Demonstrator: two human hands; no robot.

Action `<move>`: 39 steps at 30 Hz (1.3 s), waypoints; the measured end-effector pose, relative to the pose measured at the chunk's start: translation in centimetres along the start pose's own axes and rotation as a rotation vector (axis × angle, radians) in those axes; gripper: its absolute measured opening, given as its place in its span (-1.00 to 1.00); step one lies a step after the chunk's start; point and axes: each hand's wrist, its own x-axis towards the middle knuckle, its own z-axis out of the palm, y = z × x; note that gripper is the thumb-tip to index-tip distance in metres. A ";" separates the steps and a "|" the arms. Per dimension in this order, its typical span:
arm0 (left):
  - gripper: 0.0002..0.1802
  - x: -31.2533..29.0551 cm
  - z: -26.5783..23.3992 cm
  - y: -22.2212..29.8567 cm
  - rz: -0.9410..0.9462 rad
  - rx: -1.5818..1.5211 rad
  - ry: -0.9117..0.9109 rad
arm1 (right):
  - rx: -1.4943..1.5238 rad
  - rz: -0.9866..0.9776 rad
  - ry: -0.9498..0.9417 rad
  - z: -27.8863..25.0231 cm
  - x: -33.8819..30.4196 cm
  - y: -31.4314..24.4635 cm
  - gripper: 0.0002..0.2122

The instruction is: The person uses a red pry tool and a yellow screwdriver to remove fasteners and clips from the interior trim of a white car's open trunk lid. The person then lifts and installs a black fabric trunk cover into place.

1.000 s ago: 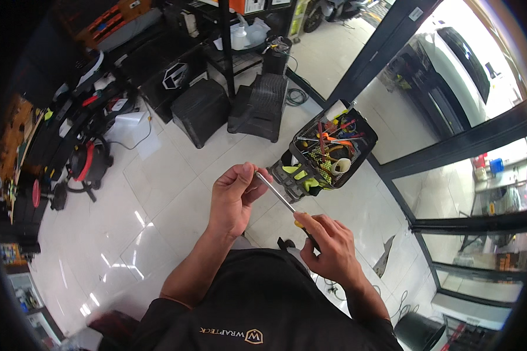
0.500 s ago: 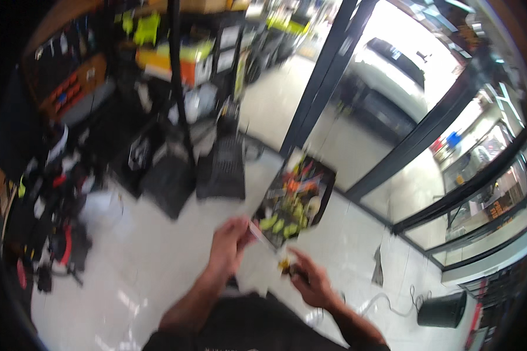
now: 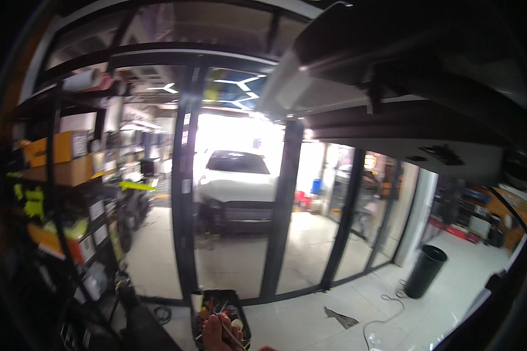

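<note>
My left hand [image 3: 215,334] is at the lower edge of the head view, its fingers closed around a thin, shiny rod [image 3: 233,337] that slants down to the right. What kind of tool the rod belongs to I cannot make out. Of my right hand [image 3: 267,348] only a blurred sliver shows at the bottom edge, its fingers hidden. Just beyond the left hand, a black basket [image 3: 239,301] of mixed small tools and a pale roll stands on the floor by the glass doors.
A raised car part [image 3: 404,123] hangs overhead at the right. Dark-framed glass doors [image 3: 187,175] stand ahead, a white car [image 3: 237,181] behind them. Shelving with boxes [image 3: 70,146] lines the left. A black bin [image 3: 425,272], a cable [image 3: 386,319] and a dark scrap [image 3: 341,318] are on the floor.
The view has swung up from the floor to the doors and the overhead car part. Both hands have dropped to the lower edge; the right has almost left the picture.
</note>
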 end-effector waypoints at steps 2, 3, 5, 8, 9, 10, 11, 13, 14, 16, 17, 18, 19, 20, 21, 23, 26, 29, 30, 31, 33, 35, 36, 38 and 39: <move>-0.75 1.2 0.9 -0.4 -0.018 0.027 -0.083 | -0.036 -0.103 0.043 1.1 0.5 -1.1 -0.67; -0.76 2.7 0.3 -0.8 -0.007 -0.017 -0.256 | -0.050 -0.155 0.059 1.6 0.8 -1.4 -0.68; -0.76 9.2 -3.6 -3.8 0.342 0.431 -0.410 | -0.073 -0.251 0.099 3.1 0.7 -1.8 -0.68; -0.73 5.1 4.4 2.2 -0.248 -0.024 -0.760 | -0.098 -0.385 0.215 5.5 0.5 -1.0 -0.68; -0.72 5.1 5.2 3.1 -0.279 -0.030 -0.823 | -0.095 -0.448 0.244 6.6 0.6 -0.6 -0.68; -0.70 5.5 5.0 3.3 -0.313 -0.049 -0.868 | -0.102 -0.493 0.278 7.5 0.7 0.0 -0.68; -0.69 5.6 4.9 3.9 -0.343 -0.064 -0.914 | -0.104 -0.539 0.308 8.5 0.8 0.5 -0.68; -0.69 5.3 6.1 4.1 -0.500 -0.069 -1.026 | -0.178 -0.658 0.410 10.1 0.7 -0.1 -0.68; -0.70 4.7 6.5 4.4 -0.558 -0.095 -1.071 | -0.211 -0.574 0.526 12.0 -0.2 -0.7 -0.68; -0.71 2.9 7.5 5.4 -0.654 -0.160 -1.149 | -0.215 -0.670 0.557 13.7 -1.4 -1.2 -0.66; -0.69 2.3 8.1 5.5 -0.686 -0.177 -1.198 | -0.213 -0.717 0.577 14.3 -2.1 -1.2 -0.66; -0.68 1.2 8.9 5.4 -0.709 -0.177 -1.229 | -0.225 -0.789 0.583 14.4 -3.0 -1.4 -0.63; -0.67 0.3 9.8 5.5 -0.729 -0.178 -1.258 | -0.280 -0.858 0.533 13.9 -4.1 -1.5 -0.61; -0.65 -0.2 10.3 5.2 -0.735 -0.192 -1.327 | -0.337 -0.832 0.624 14.6 -5.4 -1.9 -0.63; -0.65 -0.7 10.8 5.1 -0.743 -0.176 -1.340 | -0.396 -0.801 0.712 15.5 -6.3 -2.5 -0.65; -0.65 -1.6 11.1 4.4 -0.733 -0.178 -1.359 | -0.480 -0.854 0.758 16.6 -7.1 -3.0 -0.63; -0.65 -3.0 12.1 4.2 -0.761 -0.177 -1.436 | -0.615 -0.900 0.744 16.4 -8.7 -3.3 -0.60; -0.64 -3.3 12.8 1.7 -0.741 -0.206 -1.435 | -0.763 -0.929 0.923 16.3 -8.7 -3.3 -0.61; -0.62 -3.6 13.1 1.3 -0.693 -0.196 -1.438 | -0.739 -0.923 0.897 15.4 -9.3 -3.7 -0.60; -0.62 -3.8 13.1 0.4 -0.679 -0.196 -1.471 | -0.722 -0.934 0.901 14.3 -9.6 -3.9 -0.60; -0.63 -4.0 13.5 -1.7 -0.640 -0.199 -1.538 | -0.695 -0.958 0.899 11.9 -10.5 -4.5 -0.60; -0.63 -4.5 14.5 -4.1 -0.644 -0.137 -1.592 | -0.622 -1.043 0.836 9.4 -10.6 -5.7 -0.63; -0.64 -4.4 15.2 -5.0 -0.630 -0.093 -1.620 | -0.575 -1.087 0.788 8.1 -10.0 -6.3 -0.64; -0.66 -5.2 16.7 -7.1 -0.439 0.074 -1.503 | -0.505 -1.112 0.742 5.2 -9.3 -8.3 -0.63; -0.68 -5.5 17.2 -8.4 -0.422 0.083 -1.496 | -0.477 -1.113 0.732 3.6 -9.6 -9.1 -0.62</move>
